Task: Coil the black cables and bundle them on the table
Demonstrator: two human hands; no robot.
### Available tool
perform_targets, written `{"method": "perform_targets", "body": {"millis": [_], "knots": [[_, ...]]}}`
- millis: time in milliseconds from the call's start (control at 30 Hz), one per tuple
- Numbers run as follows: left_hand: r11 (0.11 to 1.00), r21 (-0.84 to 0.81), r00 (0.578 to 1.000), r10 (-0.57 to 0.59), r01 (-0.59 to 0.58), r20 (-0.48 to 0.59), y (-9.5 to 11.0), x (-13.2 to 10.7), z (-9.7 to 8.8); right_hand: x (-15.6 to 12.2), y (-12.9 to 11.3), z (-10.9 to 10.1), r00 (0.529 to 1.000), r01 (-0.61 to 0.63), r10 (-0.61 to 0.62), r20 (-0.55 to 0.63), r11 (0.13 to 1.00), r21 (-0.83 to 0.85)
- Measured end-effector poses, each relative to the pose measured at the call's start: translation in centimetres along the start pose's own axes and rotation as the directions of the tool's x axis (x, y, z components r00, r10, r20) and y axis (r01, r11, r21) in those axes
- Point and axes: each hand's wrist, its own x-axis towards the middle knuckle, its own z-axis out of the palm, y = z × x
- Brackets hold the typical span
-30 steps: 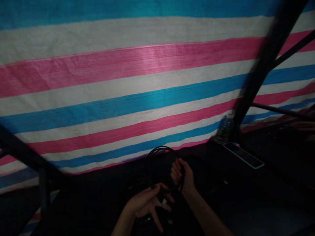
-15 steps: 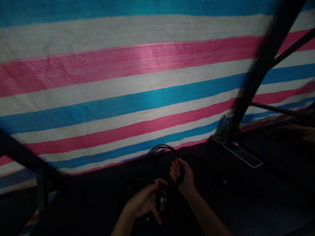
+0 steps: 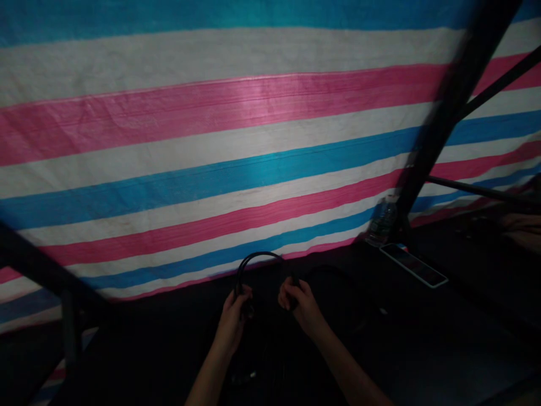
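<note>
Left bar (image 3: 36,265): dark, straight, slanting down in front of the sheet.
Sheet (image 3: 253,169): thin, faintly creased, with a dull sheen; stripes of blue, white and pink.
My left hand (image 3: 234,316): fingers curled closed around the cable's left side.
Shiny tip (image 3: 252,374): small, on the dark worktop (image 3: 422,349) below my left hand; too dim to make out.
Cable (image 3: 258,254): black, smooth, slim strands bent into an arch between my two hands.
My right hand (image 3: 299,301): closed in a loose fist on the cable's right side.
Bottle (image 3: 381,221): clear, ribbed plastic, upright beside the post's foot.
Pale tip (image 3: 383,311): small, lying to the right of my right hand.
Phone (image 3: 414,266): flat slab, dark glass, pale rim.
Post (image 3: 448,107): dark, thick, leaning.
Another person's hand (image 3: 524,225): dim, at the far right edge.
Since half a second ago: my left hand, then spread, has closed upright; the round loop is now an arch; my right hand has shifted slightly left.
</note>
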Motion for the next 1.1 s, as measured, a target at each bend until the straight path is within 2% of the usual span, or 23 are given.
{"method": "perform_targets", "body": {"millis": [100, 233, 400, 567, 700, 833, 933, 1033, 1100], "knots": [[0.996, 0.042, 0.992, 0.086, -0.083, -0.094, 0.2, 0.4, -0.5, 0.0, 0.5, -0.2, 1.000, 0.001, 0.002, 0.022, 0.991, -0.136], [0.994, 0.021, 0.987, 0.113, -0.111, -0.116, 0.6, 0.4, -0.5, 0.1, 0.6, -0.1, 1.000, 0.002, 0.002, 0.016, 0.961, -0.277], [0.995, -0.092, 0.999, 0.031, -0.027, 0.039, 0.8, -0.1, 0.2, 0.7, 0.6, -0.4, 0.997, 0.029, -0.057, -0.053, 0.908, -0.418], [0.994, 0.108, 0.986, -0.005, -0.014, 0.169, 0.2, -0.6, 0.5, 1.2, 0.2, -1.5, 0.988, 0.062, -0.130, -0.084, 0.828, -0.557], [0.968, 0.249, 0.978, -0.027, -0.026, 0.207, 0.0, -0.9, 0.6, 1.0, -0.3, -1.8, 0.990, 0.106, -0.143, -0.002, 0.744, -0.660], [0.940, 0.340, 0.963, -0.069, -0.024, 0.259, 0.4, -1.2, 0.5, 0.6, -0.6, -1.6, 0.992, 0.116, -0.048, 0.114, 0.686, -0.718], [0.936, 0.352, 0.942, -0.132, 0.016, 0.309, 0.8, -1.6, 0.3, 0.2, -1.1, -1.2, 0.971, 0.137, 0.067, 0.231, 0.634, -0.761], [0.908, 0.413, 0.890, -0.243, 0.069, 0.386, 0.8, -2.2, 0.3, -0.4, -1.2, -0.7, 0.925, 0.089, 0.231, 0.301, 0.639, -0.764], [0.868, 0.491, 0.844, -0.314, 0.071, 0.434, 0.6, -2.6, 0.3, -0.9, -0.8, -0.3, 0.864, 0.007, 0.373, 0.339, 0.665, -0.747]]}}
